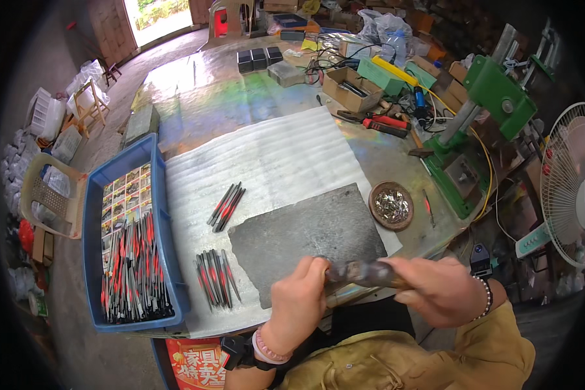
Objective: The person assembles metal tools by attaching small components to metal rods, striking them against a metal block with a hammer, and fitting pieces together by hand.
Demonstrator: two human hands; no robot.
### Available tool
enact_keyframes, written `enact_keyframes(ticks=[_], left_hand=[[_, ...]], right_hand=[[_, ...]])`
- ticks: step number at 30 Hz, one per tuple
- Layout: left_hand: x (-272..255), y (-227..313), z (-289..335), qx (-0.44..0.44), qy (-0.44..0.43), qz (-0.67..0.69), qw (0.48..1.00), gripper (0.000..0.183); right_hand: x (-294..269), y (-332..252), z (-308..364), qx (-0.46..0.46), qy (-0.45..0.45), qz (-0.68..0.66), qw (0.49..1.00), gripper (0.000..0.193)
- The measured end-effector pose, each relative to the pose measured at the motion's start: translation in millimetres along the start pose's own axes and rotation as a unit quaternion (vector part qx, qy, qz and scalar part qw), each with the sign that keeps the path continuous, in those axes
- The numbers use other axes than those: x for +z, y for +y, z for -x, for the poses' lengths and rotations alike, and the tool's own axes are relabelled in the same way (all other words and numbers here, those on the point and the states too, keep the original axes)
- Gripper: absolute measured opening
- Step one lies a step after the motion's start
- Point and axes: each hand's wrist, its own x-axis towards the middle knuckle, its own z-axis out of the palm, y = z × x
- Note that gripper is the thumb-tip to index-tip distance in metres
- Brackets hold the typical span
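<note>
My right hand (435,289) is closed round one end of a dark, thick, bar-shaped tool (364,273), blurred, so its exact kind does not show. At the tool's other end, my left hand (299,292) has its fingers pinched together; whatever they hold is hidden. Both hands are above the front edge of a dark grey flat slab (312,234). Left of the slab, on white foam sheeting (266,153), lie a small bunch of slim black-and-red pointed sticks (227,207) and a larger row of the same sticks (216,278).
A blue crate (161,221) at the left holds many more such sticks. Right of the slab sits a round brown dish (407,218) of small shiny metal pieces. Beyond are red-handled pliers (387,123), a cardboard box (351,91), a green press (494,97) and a white fan (565,182).
</note>
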Motion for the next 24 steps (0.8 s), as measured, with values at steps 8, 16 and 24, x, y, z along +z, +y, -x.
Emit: enact_keyframes(ticks=[8, 16, 24], left_hand=[[1.4, -0.3, 2.6, -0.006, -0.005, -0.003, 1.0, 0.021], [-1.1, -4.9, 2.3, -0.005, -0.016, -0.04, 0.999, 0.021], [-0.5, 2.6, -1.8, -0.009, -0.015, -0.033, 0.999, 0.02]], right_hand=[[0.8, 5.7, 34.7, 0.092, 0.115, -0.135, 0.98, 0.049], [-16.4, -3.4, 13.9, 0.052, 0.026, -0.076, 0.995, 0.046], [-11.7, -0.7, 0.4, -0.003, -0.008, 0.044, 0.999, 0.047]])
